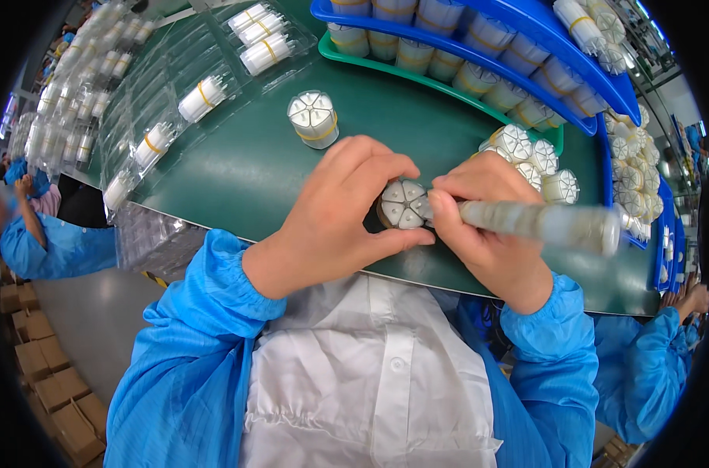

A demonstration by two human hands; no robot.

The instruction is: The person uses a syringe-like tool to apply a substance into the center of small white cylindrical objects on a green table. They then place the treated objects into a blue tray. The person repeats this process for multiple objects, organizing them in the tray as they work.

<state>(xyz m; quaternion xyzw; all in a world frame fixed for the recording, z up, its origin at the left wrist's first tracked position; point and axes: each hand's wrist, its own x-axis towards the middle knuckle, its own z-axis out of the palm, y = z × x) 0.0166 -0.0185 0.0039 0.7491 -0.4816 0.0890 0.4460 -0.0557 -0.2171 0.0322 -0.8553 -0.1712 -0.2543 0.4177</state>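
My left hand point(335, 210) curls its thumb and forefinger around a round bundle of pale wedge-shaped parts point(403, 204), which stands on the green table with small pins on its top face. In my right hand point(491, 222) is a thick, stick-shaped tool point(541, 224) with a whitish, wrapped-looking handle, blurred at its far end. The tool lies slanted, pointing left, and its tip meets or nearly meets the bundle's right side; my fingers partly hide this spot. Beyond my left hand stands another bundle point(313, 118), upright, with a yellow band around it.
Blue trays point(479, 54) and a green tray point(328, 51) of banded bundles line the far side. Loose bundles point(538, 160) stand behind my right hand. Clear plastic trays point(140, 101) with banded pieces lie at the left. Co-workers in blue sleeves point(65, 246) sit on both sides.
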